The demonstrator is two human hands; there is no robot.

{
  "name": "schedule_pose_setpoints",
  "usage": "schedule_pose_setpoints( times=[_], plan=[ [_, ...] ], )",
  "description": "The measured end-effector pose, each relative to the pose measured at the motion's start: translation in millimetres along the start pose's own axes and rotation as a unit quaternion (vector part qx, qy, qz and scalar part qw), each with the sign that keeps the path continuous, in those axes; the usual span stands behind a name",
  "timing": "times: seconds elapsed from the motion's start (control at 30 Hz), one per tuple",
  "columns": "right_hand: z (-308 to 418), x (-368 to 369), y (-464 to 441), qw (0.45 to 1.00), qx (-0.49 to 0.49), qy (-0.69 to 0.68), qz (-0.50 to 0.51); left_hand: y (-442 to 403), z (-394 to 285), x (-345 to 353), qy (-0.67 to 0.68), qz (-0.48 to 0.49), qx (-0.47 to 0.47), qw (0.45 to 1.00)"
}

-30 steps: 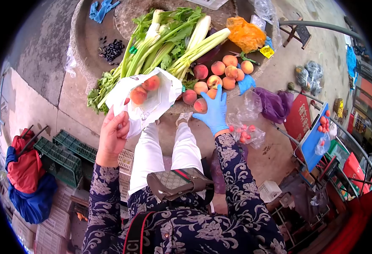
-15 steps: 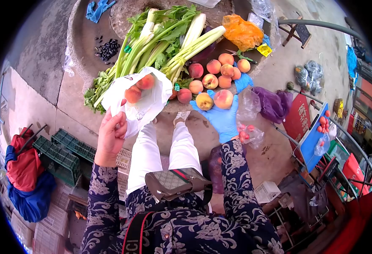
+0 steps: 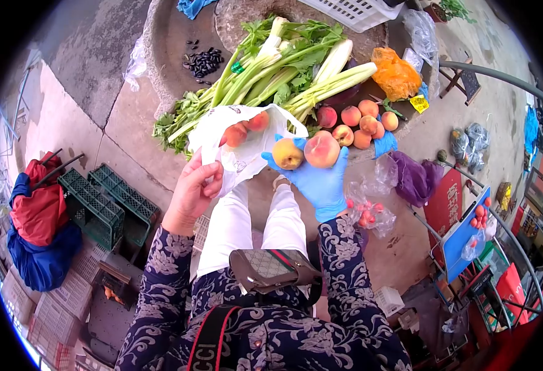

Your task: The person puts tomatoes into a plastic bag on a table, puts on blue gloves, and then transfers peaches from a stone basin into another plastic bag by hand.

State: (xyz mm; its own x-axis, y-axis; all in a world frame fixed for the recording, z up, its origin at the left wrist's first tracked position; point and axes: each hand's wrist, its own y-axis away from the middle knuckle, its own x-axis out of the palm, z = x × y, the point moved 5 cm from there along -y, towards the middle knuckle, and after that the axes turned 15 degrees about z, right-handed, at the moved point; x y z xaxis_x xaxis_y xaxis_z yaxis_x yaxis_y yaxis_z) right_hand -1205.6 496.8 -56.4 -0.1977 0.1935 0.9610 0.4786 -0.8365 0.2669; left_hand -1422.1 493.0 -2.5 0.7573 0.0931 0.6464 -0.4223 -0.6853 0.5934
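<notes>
My bare left hand (image 3: 194, 188) pinches the near left edge of a white plastic bag (image 3: 248, 164), and the bag's mouth gapes upward. Inside the bag lie a few peaches (image 3: 235, 135). On the palm and fingers of my right hand (image 3: 315, 185), in a blue glove, rest a yellowish peach (image 3: 287, 154) and a larger pink peach (image 3: 321, 150). They are beside the bag's right side, overlapping it in view. Several loose peaches (image 3: 368, 123) sit on the stone ledge beyond, right of a bunch of celery (image 3: 277, 80).
Dark oval pieces (image 3: 203, 62) lie left of the celery. An orange plastic bag (image 3: 396, 74) and a white basket (image 3: 361, 13) are at the back. Green crates (image 3: 92, 207) stand on the left floor, a purple bag (image 3: 415, 179) on the right.
My right hand has brought its two peaches leftward, closer to the white bag. My left hand still holds the bag's edge. The whole view has shifted, with the ledge further right.
</notes>
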Motion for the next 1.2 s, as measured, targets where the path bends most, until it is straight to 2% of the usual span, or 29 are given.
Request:
schedule_pose_setpoints(
  times=[0.07, 0.1, 0.13, 0.17, 0.27, 0.37, 0.47, 0.53, 0.6, 0.7, 0.8, 0.83, 0.93, 1.03, 1.13, 1.17, 1.2],
  plan=[
    [-25, -15, -14, 0.980, 0.061, 0.190, 0.003, 4, -2, 0, -0.004, 0.016, -0.011, 1.000],
    [-37, -24, -27, 0.935, 0.087, 0.341, -0.042, 6, -3, -2, -0.005, 0.026, -0.018, 1.000],
    [-46, -22, -42, 0.834, 0.088, 0.541, -0.067, 8, -3, -2, -0.006, 0.036, -0.025, 0.999],
    [-56, -16, -55, 0.690, 0.085, 0.713, -0.089, 9, -2, -2, -0.006, 0.048, -0.033, 0.998],
    [-76, 13, -81, 0.416, 0.193, 0.876, -0.147, 12, -6, 2, 0.001, 0.074, -0.053, 0.996],
    [-82, 3, -71, 0.482, -0.024, 0.868, -0.116, 12, -9, -4, 0.075, 0.082, -0.024, 0.994],
    [-35, 34, -38, 0.534, -0.185, 0.824, -0.031, 10, -18, -9, 0.076, 0.066, -0.001, 0.995],
    [6, 22, -5, 0.470, -0.196, 0.852, -0.122, 9, -25, -14, 0.090, 0.056, 0.002, 0.994],
    [43, -37, 13, 0.425, -0.069, 0.879, -0.206, 7, -26, -16, 0.089, 0.058, 0.000, 0.994],
    [51, -89, 20, 0.347, 0.103, 0.893, -0.268, 3, -24, -14, 0.081, 0.066, -0.002, 0.994],
    [49, -101, 5, 0.369, 0.190, 0.859, -0.301, 2, -19, -13, 0.071, 0.060, -0.001, 0.996],
    [44, -100, 0, 0.340, 0.198, 0.866, -0.307, 2, -19, -13, 0.065, 0.056, 0.000, 0.996],
    [43, -109, 1, 0.335, 0.158, 0.874, -0.314, 0, -15, -12, 0.057, 0.049, -0.009, 0.997],
    [48, -112, 13, 0.384, 0.069, 0.884, -0.259, -2, -14, -9, 0.019, 0.039, 0.001, 0.999],
    [56, -118, 31, 0.479, -0.015, 0.839, -0.257, -2, -11, -8, 0.013, 0.039, -0.009, 0.999],
    [61, -137, 38, 0.777, 0.018, 0.583, -0.237, -2, -9, -7, 0.014, 0.037, -0.011, 0.999],
    [63, -138, 50, 0.851, 0.020, 0.473, -0.228, -2, -8, -6, 0.015, 0.036, -0.014, 0.999]
  ],
)
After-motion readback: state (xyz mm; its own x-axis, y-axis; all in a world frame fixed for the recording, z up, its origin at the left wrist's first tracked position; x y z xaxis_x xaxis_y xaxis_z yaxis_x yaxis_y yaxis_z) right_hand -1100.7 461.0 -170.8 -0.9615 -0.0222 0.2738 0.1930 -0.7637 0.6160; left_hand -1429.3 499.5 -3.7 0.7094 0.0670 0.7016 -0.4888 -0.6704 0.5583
